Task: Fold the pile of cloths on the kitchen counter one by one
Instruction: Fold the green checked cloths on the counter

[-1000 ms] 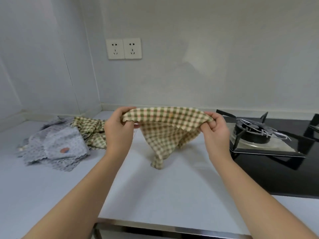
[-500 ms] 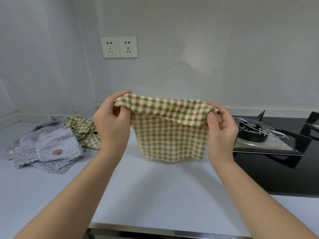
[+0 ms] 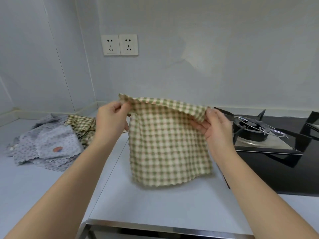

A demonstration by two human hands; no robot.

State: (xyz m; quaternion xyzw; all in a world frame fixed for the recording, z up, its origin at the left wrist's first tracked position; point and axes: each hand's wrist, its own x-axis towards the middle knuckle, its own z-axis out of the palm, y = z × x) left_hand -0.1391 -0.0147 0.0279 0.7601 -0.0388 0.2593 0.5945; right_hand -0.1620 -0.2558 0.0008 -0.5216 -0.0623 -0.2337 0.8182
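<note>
While the green checked cloth (image 3: 170, 145) hangs above the white counter (image 3: 51, 183), the left hand (image 3: 111, 122) pinches its top left corner and the right hand (image 3: 215, 126) pinches the top right edge between thumb and fingers. Its lower hem looks to meet the counter. The pile of cloths (image 3: 50, 144) lies at the left, the gas hob (image 3: 259, 133) to the right.
</note>
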